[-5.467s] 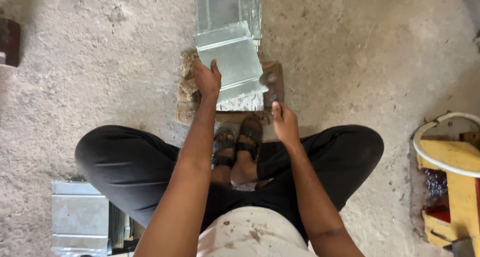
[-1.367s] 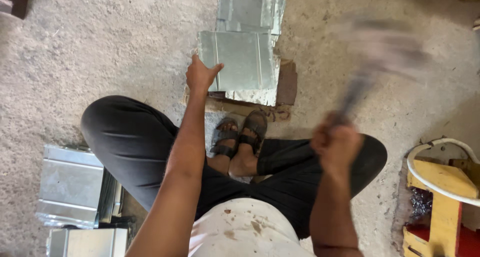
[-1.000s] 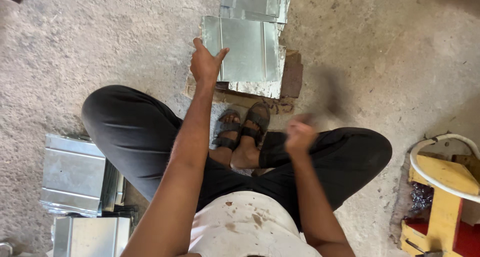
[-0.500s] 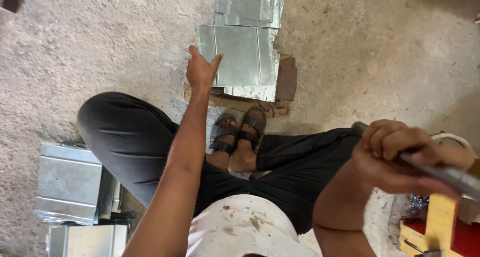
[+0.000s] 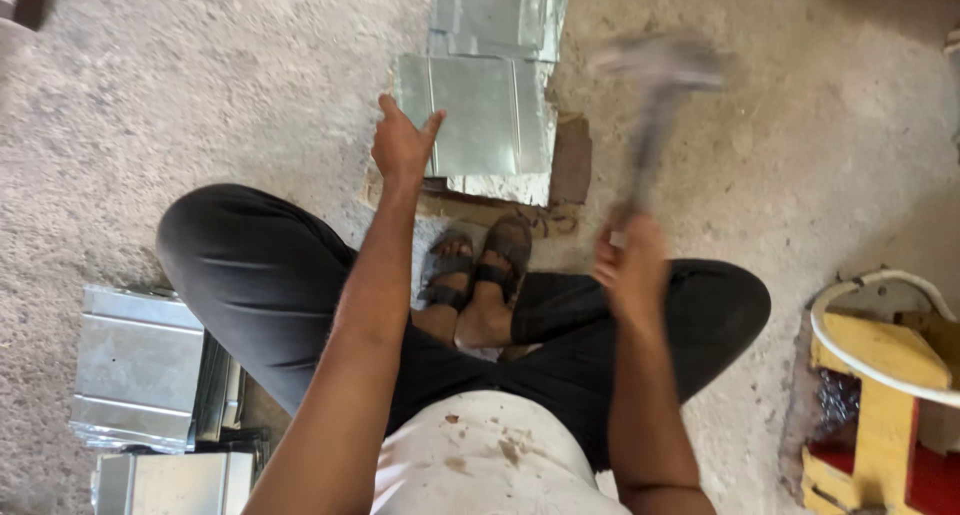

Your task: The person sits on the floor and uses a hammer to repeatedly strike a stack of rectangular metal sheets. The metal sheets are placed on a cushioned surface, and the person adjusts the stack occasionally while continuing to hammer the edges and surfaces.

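I sit cross-legged on a rough concrete floor. A folded sheet-metal piece (image 5: 480, 115) lies in front of my sandalled feet, resting on a brown block (image 5: 570, 165). My left hand (image 5: 402, 145) presses on the sheet's left edge, fingers spread against it. My right hand (image 5: 630, 265) grips the handle of a hammer (image 5: 655, 95), which is raised and motion-blurred, its head above and to the right of the sheet. A second metal sheet (image 5: 500, 10) lies just beyond the first.
A stack of folded metal pieces (image 5: 140, 365) sits by my left knee, with another piece (image 5: 170, 483) below it. A yellow wooden stand (image 5: 880, 395) with a white hose (image 5: 860, 350) looped over it stands at the right.
My right hand has swung the hammer from low at the right side up and over toward the sheet. My left hand has kept its hold on the sheet's edge.
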